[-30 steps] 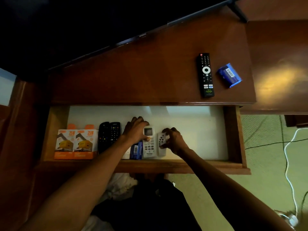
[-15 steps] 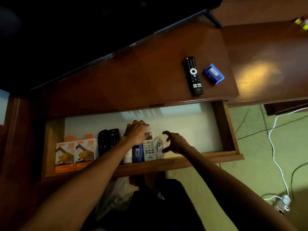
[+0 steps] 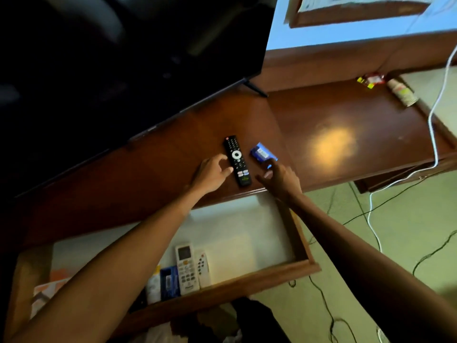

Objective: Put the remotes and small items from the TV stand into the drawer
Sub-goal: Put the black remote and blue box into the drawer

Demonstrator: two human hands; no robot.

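Note:
A black TV remote point(image 3: 238, 160) lies on the wooden TV stand point(image 3: 160, 169), with a small blue box point(image 3: 261, 152) just to its right. My left hand point(image 3: 212, 172) hovers at the remote's left edge, fingers spread, thumb touching or nearly touching it. My right hand point(image 3: 279, 178) reaches toward the blue box, fingers apart, fingertips at its near corner. Below, the open drawer point(image 3: 291, 268) holds a white air-conditioner remote point(image 3: 186, 268), a small white remote point(image 3: 202, 266), a blue packet point(image 3: 169, 282) and a white item point(image 3: 153, 288). My left forearm hides the drawer's left part.
A dark TV screen point(image 3: 111, 58) stands over the stand's back. On the lower side table point(image 3: 346, 134) lie a red-yellow packet point(image 3: 371, 80) and a can point(image 3: 401, 92). A white cable point(image 3: 432, 134) crosses it; black cords trail on the green floor point(image 3: 395, 243).
Both hands left the drawer and rose to the stand top, the left to the black remote, the right to the blue box. The camera view tilted up and right.

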